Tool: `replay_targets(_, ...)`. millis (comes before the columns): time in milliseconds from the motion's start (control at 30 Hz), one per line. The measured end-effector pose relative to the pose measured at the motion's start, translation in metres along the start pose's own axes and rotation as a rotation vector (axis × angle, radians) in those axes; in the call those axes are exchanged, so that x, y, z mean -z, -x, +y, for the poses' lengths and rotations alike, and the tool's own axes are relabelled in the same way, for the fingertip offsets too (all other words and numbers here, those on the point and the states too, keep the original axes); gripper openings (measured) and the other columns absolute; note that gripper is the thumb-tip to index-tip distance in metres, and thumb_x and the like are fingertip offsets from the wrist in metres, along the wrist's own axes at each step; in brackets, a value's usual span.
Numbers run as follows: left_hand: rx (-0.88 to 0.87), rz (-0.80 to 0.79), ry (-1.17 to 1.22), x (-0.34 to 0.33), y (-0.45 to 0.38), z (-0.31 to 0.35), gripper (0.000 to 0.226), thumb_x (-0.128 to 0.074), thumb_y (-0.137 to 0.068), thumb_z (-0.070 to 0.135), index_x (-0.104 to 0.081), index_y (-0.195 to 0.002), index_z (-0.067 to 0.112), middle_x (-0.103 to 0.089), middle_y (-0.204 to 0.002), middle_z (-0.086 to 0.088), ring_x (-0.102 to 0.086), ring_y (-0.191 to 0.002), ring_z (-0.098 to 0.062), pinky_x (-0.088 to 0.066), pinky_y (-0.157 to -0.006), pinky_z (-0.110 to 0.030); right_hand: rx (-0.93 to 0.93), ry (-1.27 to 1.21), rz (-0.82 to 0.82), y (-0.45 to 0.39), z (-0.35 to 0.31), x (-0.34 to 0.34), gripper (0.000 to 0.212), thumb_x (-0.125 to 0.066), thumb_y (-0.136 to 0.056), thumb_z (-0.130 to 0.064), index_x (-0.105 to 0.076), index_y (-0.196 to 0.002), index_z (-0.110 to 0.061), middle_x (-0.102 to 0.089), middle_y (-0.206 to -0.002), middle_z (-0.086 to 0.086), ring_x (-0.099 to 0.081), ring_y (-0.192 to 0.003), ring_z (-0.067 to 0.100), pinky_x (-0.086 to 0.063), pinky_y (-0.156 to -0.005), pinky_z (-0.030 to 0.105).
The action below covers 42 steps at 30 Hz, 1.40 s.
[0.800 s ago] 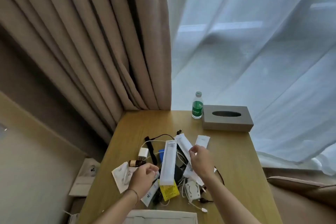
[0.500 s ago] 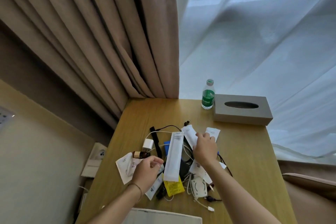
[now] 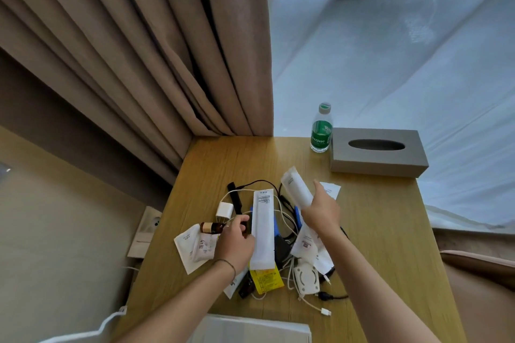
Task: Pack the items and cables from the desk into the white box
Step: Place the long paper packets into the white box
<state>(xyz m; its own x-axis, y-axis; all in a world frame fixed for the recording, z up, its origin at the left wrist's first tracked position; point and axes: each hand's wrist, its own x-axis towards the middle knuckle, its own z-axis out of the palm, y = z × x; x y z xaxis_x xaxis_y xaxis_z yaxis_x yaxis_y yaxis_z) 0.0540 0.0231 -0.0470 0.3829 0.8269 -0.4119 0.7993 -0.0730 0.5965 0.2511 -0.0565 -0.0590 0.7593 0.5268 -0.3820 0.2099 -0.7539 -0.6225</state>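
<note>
A pile of items lies on the wooden desk (image 3: 376, 231): a long white packet (image 3: 262, 228), a white charger (image 3: 224, 210), a small brown bottle (image 3: 209, 228), a yellow packet (image 3: 264, 278), a white round device (image 3: 306, 277), black and white cables (image 3: 287, 220) and paper sachets (image 3: 192, 248). My left hand (image 3: 235, 242) is curled at the long packet's left edge and seems to grip it. A second white packet (image 3: 296, 188) is gripped by my right hand (image 3: 320, 211) and held tilted above the pile. The white box (image 3: 250, 328) shows at the bottom edge.
A green-labelled water bottle (image 3: 321, 128) and a grey tissue box (image 3: 379, 152) stand at the desk's far right. Curtains hang behind the desk. A wall socket (image 3: 149, 225) sits left of the desk. An upholstered chair (image 3: 479, 273) is at the right.
My right hand has closed on the second white packet and raised its far end off the pile. My left hand has stayed beside the long packet. The camera tilted down slightly.
</note>
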Motion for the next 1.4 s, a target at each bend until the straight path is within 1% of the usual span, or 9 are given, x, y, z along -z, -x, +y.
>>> replay_targets(100, -0.006, -0.002, -0.102, -0.009, -0.007, 0.009, 0.047, -0.06, -0.092, 0.034, -0.046, -0.137, 0.031, -0.055, -0.129, -0.001, -0.052, -0.097, -0.012, -0.044, -0.073, -0.029, -0.028, -0.224, -0.061, 0.02, 0.005, 0.01, 0.047, -0.066, -0.08, -0.006, -0.061, -0.126, -0.015, -0.068, -0.105, 0.006, -0.065, -0.097, 0.029, -0.059, -0.081, 0.048)
replay_targets(233, 0.024, -0.009, -0.231, -0.02, -0.02, 0.021, 0.071, -0.065, -0.081, 0.06, -0.039, -0.14, 0.028, -0.059, -0.127, -0.003, -0.059, -0.111, -0.025, -0.052, -0.079, -0.037, -0.061, -0.516, -0.166, 0.053, 0.013, 0.015, 0.033, -0.066, -0.082, -0.007, -0.064, -0.114, -0.015, -0.067, -0.1, 0.006, -0.064, -0.093, 0.027, -0.052, -0.066, 0.036)
replay_targets(400, 0.108, -0.022, -0.182, -0.028, -0.03, 0.024, 0.093, -0.078, -0.08, 0.037, -0.024, -0.153, 0.022, -0.053, -0.141, -0.009, -0.054, -0.124, -0.034, -0.051, -0.092, -0.045, -0.072, -0.629, -0.212, 0.088, 0.015, 0.023, 0.021, -0.064, -0.095, -0.026, -0.064, -0.115, -0.021, -0.07, -0.099, 0.002, -0.069, -0.079, 0.017, -0.049, -0.052, 0.021)
replay_targets(500, 0.115, 0.015, -0.01, -0.03, -0.033, 0.022, 0.077, -0.075, -0.083, 0.016, -0.035, -0.149, 0.016, -0.055, -0.139, -0.011, -0.056, -0.122, -0.034, -0.05, -0.088, -0.042, -0.07, -0.654, -0.194, 0.107, 0.015, 0.027, 0.016, -0.062, -0.096, -0.033, -0.068, -0.108, -0.023, -0.073, -0.095, 0.0, -0.07, -0.077, 0.014, -0.048, -0.053, 0.02)
replay_targets(633, 0.055, 0.049, 0.088, -0.019, -0.029, 0.015, 0.03, -0.066, -0.091, 0.015, -0.059, -0.119, 0.006, -0.065, -0.124, -0.015, -0.063, -0.107, -0.036, -0.049, -0.077, -0.035, -0.061, -0.733, -0.138, 0.133, 0.012, 0.034, 0.013, -0.065, -0.096, -0.031, -0.068, -0.107, -0.027, -0.074, -0.095, -0.005, -0.072, -0.074, 0.009, -0.051, -0.054, 0.016)
replay_targets(833, -0.043, 0.03, 0.367, 0.019, 0.002, 0.013, 0.02, -0.055, -0.099, 0.022, -0.064, -0.112, 0.009, -0.068, -0.108, -0.011, -0.065, -0.091, -0.027, -0.053, -0.067, -0.03, -0.027, -0.851, -0.166, 0.172, 0.001, 0.034, 0.025, -0.067, -0.094, -0.017, -0.065, -0.117, -0.028, -0.078, -0.1, -0.005, -0.075, -0.09, 0.012, -0.058, -0.066, 0.025)
replay_targets(1033, -0.092, 0.054, 0.619, 0.062, 0.051, -0.003, 0.013, -0.058, -0.097, 0.026, -0.067, -0.088, 0.026, -0.069, -0.083, 0.008, -0.064, -0.072, -0.005, -0.045, -0.046, -0.009, 0.053, -0.792, -0.273, 0.218, -0.006, 0.015, 0.025, -0.067, -0.092, -0.007, -0.07, -0.114, -0.021, -0.079, -0.103, -0.001, -0.075, -0.096, 0.016, -0.059, -0.072, 0.027)
replay_targets(1300, -0.108, 0.076, 0.75, 0.093, 0.108, -0.052, 0.014, -0.06, -0.096, 0.019, -0.069, -0.087, 0.027, -0.072, -0.092, 0.005, -0.067, -0.088, -0.017, -0.055, -0.078, -0.033, 0.015, -0.651, -0.291, 0.278, 0.001, -0.025, 0.03, -0.071, -0.089, -0.004, -0.071, -0.116, -0.017, -0.079, -0.102, -0.002, -0.075, -0.095, 0.013, -0.059, -0.085, 0.035)
replay_targets(1400, -0.091, 0.073, 0.788, 0.102, 0.125, -0.069, 0.014, -0.06, -0.097, 0.018, -0.07, -0.094, 0.027, -0.073, -0.097, 0.004, -0.069, -0.088, -0.015, -0.056, -0.077, -0.032, -0.009, -0.607, -0.296, 0.293, 0.007, -0.042, 0.027, -0.072, -0.088, -0.004, -0.071, -0.111, -0.019, -0.08, -0.099, -0.004, -0.075, -0.092, 0.01, -0.06, -0.082, 0.031)
